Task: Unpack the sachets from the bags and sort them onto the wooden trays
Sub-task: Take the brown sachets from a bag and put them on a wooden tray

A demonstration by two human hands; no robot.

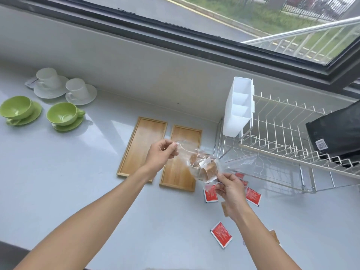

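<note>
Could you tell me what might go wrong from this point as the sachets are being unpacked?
The left hand and right hand hold the clear bag of brown sachets above the counter, partly past the right tray; emptied there, some could miss. Red sachets already lie loose on the counter, so the kinds could mix. The dish rack stands close; sachets might slide under it.

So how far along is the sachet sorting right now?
Done: red sachets lie loose on the counter, apparently from the empty bag. In hand: left hand and right hand hold a clear bag still full of brown sachets. Left: both trays hold nothing; all sorting remains.
</note>
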